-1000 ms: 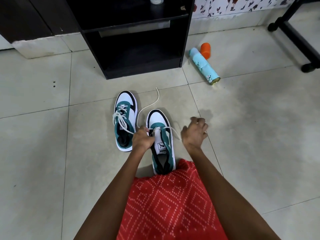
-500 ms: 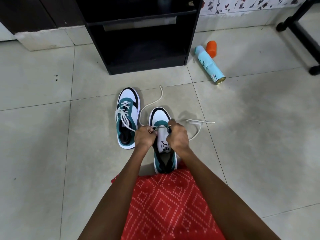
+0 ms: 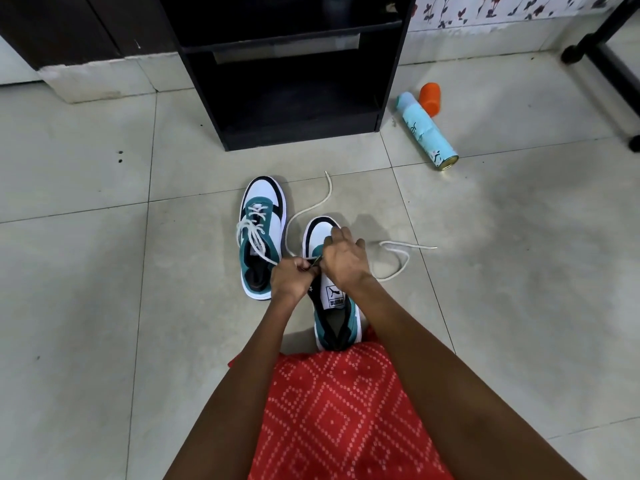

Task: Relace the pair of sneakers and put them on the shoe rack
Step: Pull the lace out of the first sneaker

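Two white, teal and black sneakers stand on the tiled floor. The left sneaker point(image 3: 260, 237) is laced and lies untouched. The right sneaker point(image 3: 335, 303) sits in front of me, its white lace point(image 3: 394, 261) trailing loose to both sides. My left hand point(image 3: 290, 278) pinches the lace at the shoe's left eyelet edge. My right hand point(image 3: 343, 258) lies across the front of the tongue, its fingers curled at the lace and hiding the eyelets. The black shoe rack point(image 3: 294, 74) stands straight ahead with its lower shelf open.
A light blue spray can point(image 3: 427, 131) lies on the floor to the right of the rack beside an orange cap point(image 3: 430, 98). A black stand leg point(image 3: 613, 71) runs along the far right. My red patterned garment point(image 3: 332, 410) covers my lap.
My right hand came in from the right of the sneaker onto its tongue, next to my left hand. The right lace end now lies slack on the floor.
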